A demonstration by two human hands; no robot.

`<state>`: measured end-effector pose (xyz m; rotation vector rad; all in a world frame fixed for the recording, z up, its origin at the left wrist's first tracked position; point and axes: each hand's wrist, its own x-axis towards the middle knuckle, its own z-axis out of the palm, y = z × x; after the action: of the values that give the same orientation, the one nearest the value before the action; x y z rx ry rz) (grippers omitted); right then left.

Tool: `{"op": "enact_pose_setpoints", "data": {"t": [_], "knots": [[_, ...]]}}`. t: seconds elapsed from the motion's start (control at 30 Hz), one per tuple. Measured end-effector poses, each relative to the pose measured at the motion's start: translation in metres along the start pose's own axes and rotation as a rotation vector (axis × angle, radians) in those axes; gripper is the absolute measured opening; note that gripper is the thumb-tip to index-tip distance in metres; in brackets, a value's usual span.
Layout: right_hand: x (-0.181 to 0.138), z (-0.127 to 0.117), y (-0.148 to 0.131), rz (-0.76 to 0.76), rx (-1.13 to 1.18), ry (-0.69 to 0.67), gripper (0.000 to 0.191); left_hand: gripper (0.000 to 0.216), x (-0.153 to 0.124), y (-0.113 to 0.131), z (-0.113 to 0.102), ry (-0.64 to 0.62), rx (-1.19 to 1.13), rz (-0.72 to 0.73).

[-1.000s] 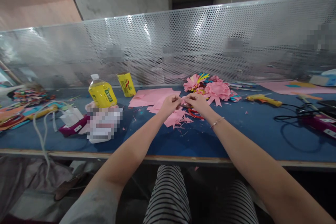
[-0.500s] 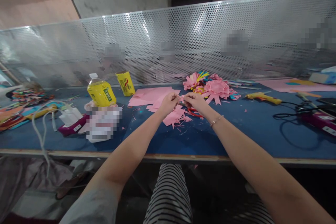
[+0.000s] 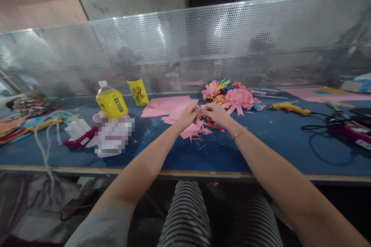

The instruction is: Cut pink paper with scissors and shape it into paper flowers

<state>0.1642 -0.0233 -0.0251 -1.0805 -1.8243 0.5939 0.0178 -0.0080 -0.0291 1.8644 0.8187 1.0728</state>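
1. The left hand (image 3: 188, 114) and the right hand (image 3: 216, 112) meet over the middle of the bench (image 3: 261, 150), closer to its far edge than to its near edge.
2. The fingertips of both hands are pinched together on a small pink paper piece (image 3: 202, 107), held between the 2 hands just above the bench top.
3. Under the hands lies a heap of pink scraps (image 3: 193, 129). The red scissors (image 3: 215, 125) lie beside it, partly hidden by the right hand.
4. The flat pink sheets (image 3: 166, 105) are spread behind the left hand, toward the far edge.
5. A cluster of paper flowers (image 3: 239, 98) sits near the far edge, just right of the hands. A yellow glue gun (image 3: 288, 107) lies farther right, well apart from them.
6. A yellow bottle (image 3: 111, 102) and a yellow can (image 3: 138, 92) stand upright left of the sheets. The can is at the far edge, by the perforated screen (image 3: 203, 46).
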Motion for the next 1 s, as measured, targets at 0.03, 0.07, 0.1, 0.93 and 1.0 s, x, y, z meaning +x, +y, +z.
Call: {"op": "enact_pose_setpoints", "data": {"t": [0.03,0.07,0.1,0.93,1.0], "knots": [[0.0004,0.0009,-0.0002,0.010,0.011,0.008,0.020,0.015,-0.0004,0.0012,-0.0002,0.005,0.000,-0.002],[0.0006,0.0020,-0.0005,0.021,0.032,0.012,0.021,0.015,-0.0010,0.0029,-0.0004,0.016,0.002,-0.009],[0.0007,0.0032,-0.0009,0.031,0.064,0.013,0.022,0.015,-0.0017,0.0046,-0.0006,0.029,0.002,-0.018],[-0.0018,0.0043,-0.0070,0.023,0.141,-0.015,0.019,0.024,-0.0024,0.0069,-0.0005,-0.005,-0.309,-0.170],[-0.0015,0.0039,-0.0069,0.030,0.158,-0.010,0.019,0.027,-0.0024,0.0064,-0.0013,-0.016,-0.318,-0.162]]}}
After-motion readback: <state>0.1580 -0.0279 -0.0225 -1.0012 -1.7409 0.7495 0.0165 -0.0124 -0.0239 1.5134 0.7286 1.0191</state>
